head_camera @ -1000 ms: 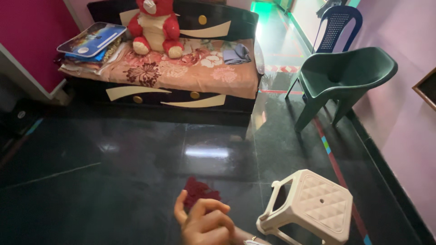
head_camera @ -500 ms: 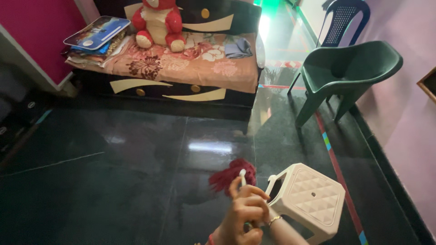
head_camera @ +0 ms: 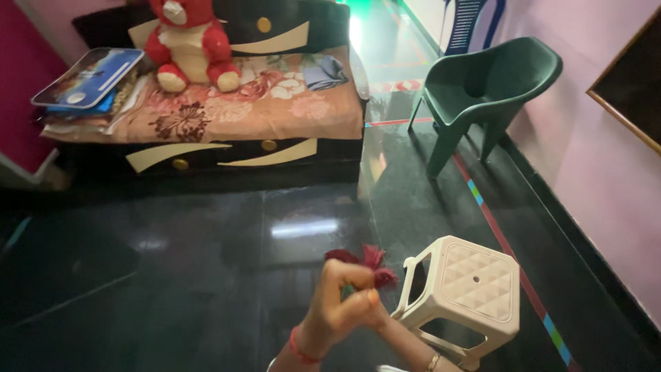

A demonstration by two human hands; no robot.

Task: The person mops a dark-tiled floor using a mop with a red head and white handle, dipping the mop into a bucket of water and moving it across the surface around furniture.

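My left hand [head_camera: 336, 303], with a red thread at its wrist, is closed in a fist low in the centre of the view. It grips the thin handle of a red fluffy duster [head_camera: 372, 263], whose tufts stick up just above the knuckles. My right hand [head_camera: 380, 318] comes in from the lower right with a gold bangle on its wrist. It is pressed against the left hand at the same handle and is mostly hidden behind it. Both hands hover over the dark glossy floor [head_camera: 206, 275], right beside a cream plastic stool [head_camera: 471, 282].
A low black daybed [head_camera: 227, 151] with a floral cover stands at the back. On it are a red and cream teddy bear [head_camera: 186, 41], a stack with a tray [head_camera: 82, 79] and a folded blue cloth [head_camera: 323, 72]. A green plastic chair [head_camera: 482, 89] stands by the pink wall [head_camera: 606, 172].
The view has swung right and down. My left hand has joined the right one on the duster's handle, and the red tufts now sit closer to the stool.
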